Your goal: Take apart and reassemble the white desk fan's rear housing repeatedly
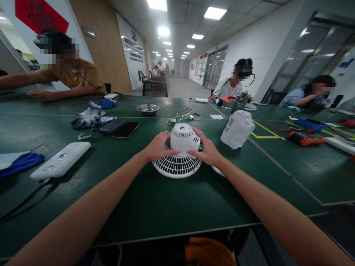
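A white motor housing (182,137) with vent slots sits over a round white fan grille (177,166) on the green table. My left hand (160,147) closes on the housing's left side, its thumb laid along the lower front. From the right, my right hand (207,148) grips the same housing, thumb at the front and fingers partly hidden behind. The edge of something white (218,170) shows beside my right wrist. To the right stands a separate white plastic casing (237,129) with slots along its top.
At left lie a white power bank (61,159), a phone (126,130), a dark power bank (112,126) and gloves (88,118). Farther back are a metal bowl (147,109) and a white cable (185,116). An orange multimeter (305,139) lies at right. Other people sit around the table.
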### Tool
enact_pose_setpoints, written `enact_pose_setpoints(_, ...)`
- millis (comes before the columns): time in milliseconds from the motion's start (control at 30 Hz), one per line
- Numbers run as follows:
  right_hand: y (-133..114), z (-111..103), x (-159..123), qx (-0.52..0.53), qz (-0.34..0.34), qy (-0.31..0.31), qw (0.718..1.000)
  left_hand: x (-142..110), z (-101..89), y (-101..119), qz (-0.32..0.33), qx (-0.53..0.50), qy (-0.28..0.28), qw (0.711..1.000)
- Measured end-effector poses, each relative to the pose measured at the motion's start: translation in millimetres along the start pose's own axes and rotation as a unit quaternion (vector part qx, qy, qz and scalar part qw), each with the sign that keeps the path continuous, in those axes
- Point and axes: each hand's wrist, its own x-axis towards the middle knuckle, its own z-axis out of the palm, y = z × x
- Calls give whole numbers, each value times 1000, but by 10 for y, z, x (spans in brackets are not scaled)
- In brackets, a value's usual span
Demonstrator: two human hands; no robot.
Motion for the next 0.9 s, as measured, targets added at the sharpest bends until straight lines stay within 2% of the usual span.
enact_pose_setpoints(167, 1, 51, -35, 4, 9, 22, 1000, 4, 13, -13, 6, -5, 4, 1000)
enact_pose_setpoints(300, 9, 54, -33, -4, 13, 27, 1000, 3, 16, -10, -13, -25, 11, 1000)
enact_pose_setpoints(433, -12, -30, -36, -23, -11, 18, 1000, -23, -11, 20, -32, -82, 46, 995)
enact_pose_setpoints(533, -57, -88, -65, -11, 8, -1, 1000, -47, -30, 74, -40, -144, 76, 986)
enact_pose_setpoints(700, -124, -48, -98, 21, 26, -31, 999, -68, 20, 201, -42, -230, 66, 970)
enact_pose_setpoints(900, -146, -12, -67, 42, 39, -35, 998, -68, 69, 284, -13, -221, 75, 972)
